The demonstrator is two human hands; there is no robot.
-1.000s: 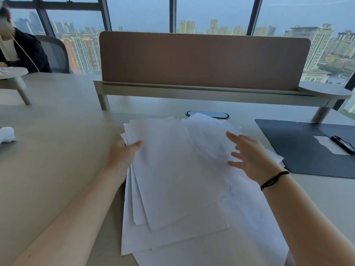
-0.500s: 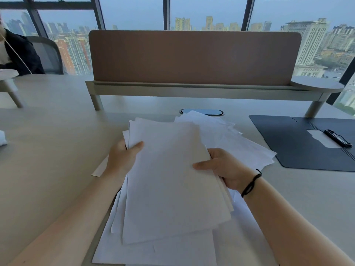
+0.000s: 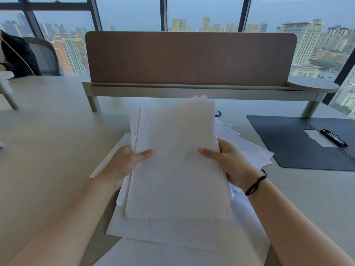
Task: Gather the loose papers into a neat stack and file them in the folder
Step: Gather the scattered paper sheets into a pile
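Observation:
A bundle of white papers (image 3: 176, 162) is raised and tilted toward me above the desk, its top edges uneven. My left hand (image 3: 126, 162) grips its left edge with the thumb on top. My right hand (image 3: 228, 162), with a black wrist band, grips the right edge. More loose sheets (image 3: 159, 233) lie flat underneath and fan out to the right (image 3: 251, 150). The open dark folder (image 3: 292, 143) lies flat at the right, with a black clip (image 3: 334, 137) and a white sheet inside.
A brown divider screen (image 3: 190, 58) on a raised shelf crosses the back of the desk (image 3: 48, 150). A person in dark clothes sits in a chair (image 3: 17, 56) at far left. A dark cable port (image 3: 218, 113) peeks out behind the papers.
Both hands closed on the sides of the top sheets and lifted them off the desk, tilting the bundle upright. The right hand went from open over the papers to gripping their edge.

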